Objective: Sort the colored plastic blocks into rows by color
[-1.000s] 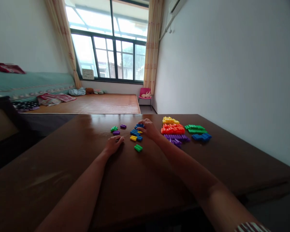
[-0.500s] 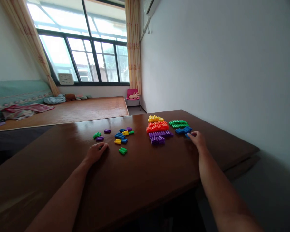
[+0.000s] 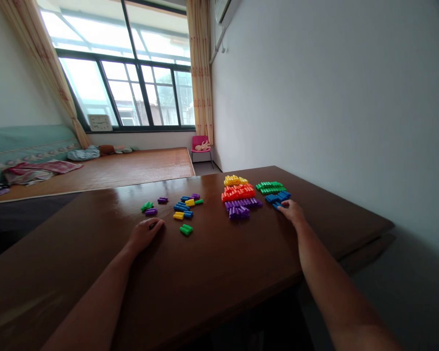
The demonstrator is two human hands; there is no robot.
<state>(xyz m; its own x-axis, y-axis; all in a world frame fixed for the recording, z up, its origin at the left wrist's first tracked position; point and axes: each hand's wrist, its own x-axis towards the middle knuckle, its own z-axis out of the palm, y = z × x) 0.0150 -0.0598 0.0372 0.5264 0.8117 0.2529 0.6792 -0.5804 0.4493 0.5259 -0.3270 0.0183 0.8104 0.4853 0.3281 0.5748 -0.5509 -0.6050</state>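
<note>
A pale wall is rising beyond and to the right of the right hand, and a dark brown table is spreading beneath both hands. Well beyond the left hand, a window is standing above a low wooden platform, while a pink chair is standing past the gap between the hands. The left hand is resting on the tabletop, fingers loosely curled and thumb lying close along them; they are covering the palm, so I cannot tell whether it is holding anything. The right hand is pinching a blue piece between thumb and fingertips, barely parted, at the near edge of a blue group. To its left, orange-red pieces are lying side by side, purple pieces are forming a row and a bunch nearer the person, and yellow pieces are lying farther off. Green pieces are lying in two rows beyond the right hand. Right of the left hand, a mixed cluster is spreading out, with a green pair lying nearer; a small purple piece is lying just beyond the left hand's knuckles.
</note>
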